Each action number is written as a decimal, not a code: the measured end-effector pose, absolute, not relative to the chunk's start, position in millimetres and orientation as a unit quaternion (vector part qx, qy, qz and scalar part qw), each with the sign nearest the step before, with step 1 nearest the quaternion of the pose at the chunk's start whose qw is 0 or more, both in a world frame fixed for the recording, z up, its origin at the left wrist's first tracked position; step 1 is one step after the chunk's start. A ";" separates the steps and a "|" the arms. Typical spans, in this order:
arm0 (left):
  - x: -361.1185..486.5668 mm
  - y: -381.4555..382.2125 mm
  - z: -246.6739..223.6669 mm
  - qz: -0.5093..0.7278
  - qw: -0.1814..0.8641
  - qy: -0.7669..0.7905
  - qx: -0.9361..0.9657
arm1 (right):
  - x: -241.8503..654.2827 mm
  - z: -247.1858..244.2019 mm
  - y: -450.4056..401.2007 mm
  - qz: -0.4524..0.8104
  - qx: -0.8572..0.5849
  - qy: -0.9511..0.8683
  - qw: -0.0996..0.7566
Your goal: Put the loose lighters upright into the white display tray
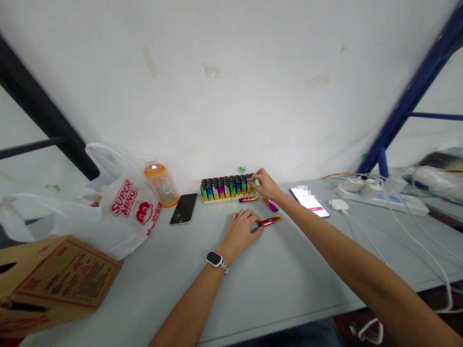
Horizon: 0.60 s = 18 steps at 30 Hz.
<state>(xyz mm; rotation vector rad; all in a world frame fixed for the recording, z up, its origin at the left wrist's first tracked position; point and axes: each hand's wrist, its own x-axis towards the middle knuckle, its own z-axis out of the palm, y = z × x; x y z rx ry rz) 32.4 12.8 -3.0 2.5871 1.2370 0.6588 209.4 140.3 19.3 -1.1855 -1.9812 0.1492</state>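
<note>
My left hand [240, 231], with a watch [215, 260] on its wrist, rests low over the table. Its thumb and fingers close on the dark end of a red and yellow lighter [270, 221]. My right hand [266, 184] reaches to the right end of a tray of upright lighters [221, 189] with black tops. Its fingertips pinch at a lighter in that corner, partly hidden by the fingers. A red and gold lighter [249, 199] lies in front of the tray, and a pink and purple lighter [271, 205] lies beneath my right wrist.
A dark phone [183, 208], an orange drink bottle [162, 185], a plastic bag [123, 207] and a cardboard box [61, 284] stand left. On the right are a lit phone [310, 201], a white charger [340, 205] and a power strip [383, 195] with trailing cables. A wall [231, 111] rises behind.
</note>
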 end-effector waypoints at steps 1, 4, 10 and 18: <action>31.2 13.5 -2.6 0.222 0.095 0.423 0.873 | 209.7 18.4 138.4 0.046 -0.476 -0.784 0.395; 25.6 17.0 -1.4 0.226 0.094 0.443 0.862 | 209.3 14.9 129.0 0.036 -0.489 -0.789 0.371; 11.1 29.9 -6.7 0.319 0.183 0.455 0.811 | 204.7 -5.0 99.0 0.058 -0.498 -0.743 0.443; 14.0 34.8 -2.7 0.533 0.406 0.408 0.620 | 201.5 -3.9 57.8 0.125 -0.489 -0.669 0.545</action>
